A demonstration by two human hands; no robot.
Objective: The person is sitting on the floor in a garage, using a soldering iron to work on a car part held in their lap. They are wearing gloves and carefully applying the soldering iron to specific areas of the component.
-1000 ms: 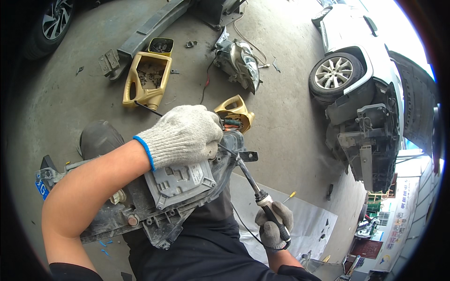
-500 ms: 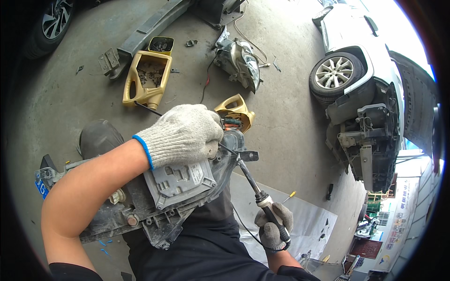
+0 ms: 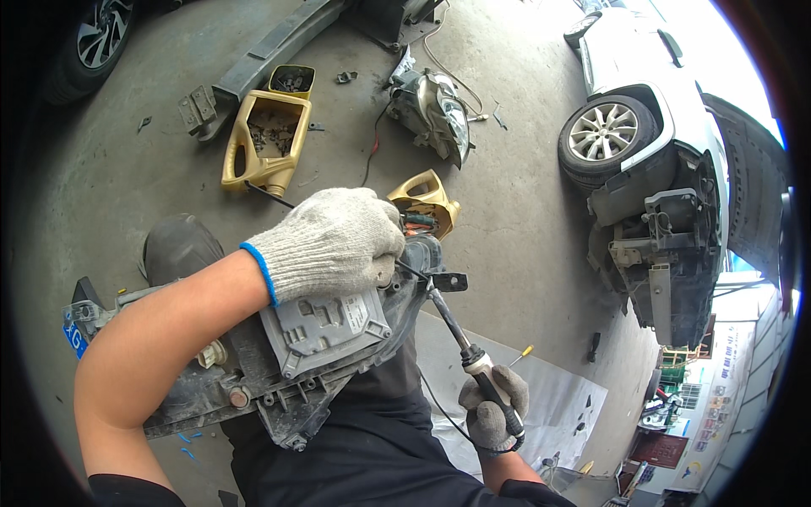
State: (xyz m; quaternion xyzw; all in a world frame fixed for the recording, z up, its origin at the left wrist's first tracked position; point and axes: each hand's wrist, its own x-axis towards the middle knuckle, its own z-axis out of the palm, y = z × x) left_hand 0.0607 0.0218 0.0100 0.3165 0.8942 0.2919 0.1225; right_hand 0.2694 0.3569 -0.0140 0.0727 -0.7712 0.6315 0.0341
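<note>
A pen-like iron [image 3: 450, 319] points at a thin dark rod [image 3: 410, 269] by the right end of a dusty black car-part housing [image 3: 245, 355].

Near right, the right hand's [image 3: 490, 422] fingers wrap the iron's handle. The housing lies across the person's lap [image 3: 355, 448]; a shifting knee could tip it and make the iron skid. Farther, the left hand's [image 3: 334, 241] fingers curl around the rod, tips hidden; if the iron is hot, lingering might melt the housing's edge, and a slip could scorch that glove.

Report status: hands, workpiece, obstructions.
Left hand gripping dark rod. Right hand holding slim tool, tip by rod. Dark housing below left hand. Gold jug close beyond, tip unobstructed.
</note>
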